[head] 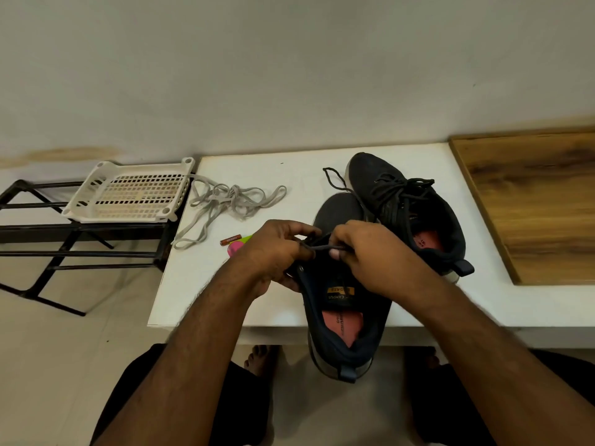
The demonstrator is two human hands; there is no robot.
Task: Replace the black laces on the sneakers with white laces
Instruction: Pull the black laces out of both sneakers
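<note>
The near sneaker (341, 304) lies on the white bench (199, 284), its heel hanging over the front edge. Above its tongue both hands pinch its black lace (322, 247): the left hand (277, 252) has its fingers curled on one end, the right hand (370, 255) on the other. Just behind this shoe sits the second sneaker (409, 207), laces tied. Left of the shoe lie the tangled white laces (231, 201), a small battery (230, 240) nearer, and a white plastic tray (128, 191) farther left.

White basket (135, 191), black rack (48, 249), wood board (534, 204)
</note>
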